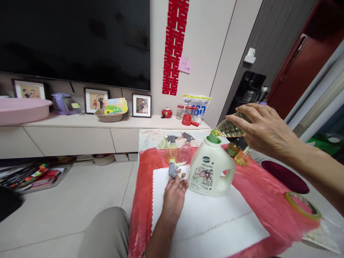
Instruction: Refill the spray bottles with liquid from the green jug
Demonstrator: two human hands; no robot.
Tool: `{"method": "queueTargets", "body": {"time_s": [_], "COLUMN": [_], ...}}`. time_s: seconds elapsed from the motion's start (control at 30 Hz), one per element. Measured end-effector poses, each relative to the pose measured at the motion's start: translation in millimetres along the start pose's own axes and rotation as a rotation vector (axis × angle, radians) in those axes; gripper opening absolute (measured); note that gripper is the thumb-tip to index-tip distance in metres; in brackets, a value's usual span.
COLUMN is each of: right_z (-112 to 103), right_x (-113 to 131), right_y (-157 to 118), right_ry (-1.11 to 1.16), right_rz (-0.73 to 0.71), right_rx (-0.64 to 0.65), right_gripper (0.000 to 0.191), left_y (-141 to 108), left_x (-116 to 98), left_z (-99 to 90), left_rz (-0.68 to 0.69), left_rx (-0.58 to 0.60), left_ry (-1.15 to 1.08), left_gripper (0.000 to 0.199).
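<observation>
My right hand [266,127] grips a ribbed clear bottle [232,126], tilted with its neck at the green spout [213,138] of a large pale detergent jug [208,172]. Yellow-green liquid shows in the bottle's neck. The jug stands upright, its handle to the right. Palm up, my left hand [174,197] holds a grey-and-white spray trigger head [174,170] in its fingers, close to the jug's left side. Behind it stand a spray bottle with yellow liquid [172,152] and a clear pinkish-looking spray bottle [186,150].
A white sheet [215,222] lies over the red table cover [143,200]. Right of the jug are a small yellow bottle [242,157] and a dark green one [232,148]. A tape roll [302,206] lies at the table's right edge. A low cabinet [129,123] stands behind.
</observation>
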State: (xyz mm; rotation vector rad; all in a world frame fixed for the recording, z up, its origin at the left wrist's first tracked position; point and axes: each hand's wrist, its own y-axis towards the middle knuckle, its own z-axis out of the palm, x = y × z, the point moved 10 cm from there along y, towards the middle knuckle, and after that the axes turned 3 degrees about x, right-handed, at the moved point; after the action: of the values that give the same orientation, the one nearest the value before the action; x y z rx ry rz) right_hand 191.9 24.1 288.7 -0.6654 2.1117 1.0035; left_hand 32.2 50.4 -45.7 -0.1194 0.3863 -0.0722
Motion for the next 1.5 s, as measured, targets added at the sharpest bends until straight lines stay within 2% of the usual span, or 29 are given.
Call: {"method": "queueTargets", "body": {"time_s": [0.17,0.37,0.47,0.53,0.6,0.73,0.8,0.9,1.0,1.13,1.3,1.5], "right_z": [15.5,29.6,28.0,21.7,15.0,5.4,10.5,29.0,41.6,44.0,39.9,41.8], "right_x": [-7.9,-15.0,-14.6,-3.4,20.8,83.1,107.4,129.3,136.6,138.7,139.5,147.0], "right_y": [-11.6,-37.0,-60.6,-78.2,-93.8,-123.7,-141.4,-170.2,-193.4,-206.3,-202.1,-192.4], "right_ry": [0.190,0.549,0.708,0.802,0.878,0.902,0.903,0.869,0.796,0.721,0.727,0.767], "right_rz": [0.136,0.334,0.480,0.534,0.513,0.381,0.357,0.372,0.387,0.392,0.403,0.420], "right_rx": [0.034,0.076,0.085,0.080,0.106,0.162,0.190,0.269,0.305,0.304,0.289,0.308], "right_gripper": [0.056,0.062,0.069,0.076,0.079,0.074,0.074,0.072,0.068,0.066,0.065,0.068], "left_y": [-0.5,0.6,0.1,-0.8,-2.0,-3.8,-4.6,-5.4,-5.7,-5.5,-5.7,-10.7], "left_x": [-0.6,-1.8,-2.7,-3.3,-4.3,-6.1,-6.9,-8.0,-10.2,-11.4,-10.7,-6.8], "left_z": [-0.5,-1.0,0.0,1.3,3.8,9.8,11.0,10.4,8.1,7.0,9.6,22.1], "left_rz": [0.004,0.021,0.026,0.027,0.032,0.035,0.037,0.041,0.058,0.066,0.065,0.052], "left_rx": [-0.005,0.006,0.007,0.007,0.017,0.054,0.062,0.057,0.038,0.019,0.028,0.120], "left_ry": [0.001,0.003,0.001,0.000,-0.001,-0.006,-0.009,-0.017,-0.032,-0.036,0.000,0.091], "left_gripper": [0.039,0.039,0.039,0.039,0.038,0.039,0.038,0.036,0.033,0.029,0.028,0.035]}}
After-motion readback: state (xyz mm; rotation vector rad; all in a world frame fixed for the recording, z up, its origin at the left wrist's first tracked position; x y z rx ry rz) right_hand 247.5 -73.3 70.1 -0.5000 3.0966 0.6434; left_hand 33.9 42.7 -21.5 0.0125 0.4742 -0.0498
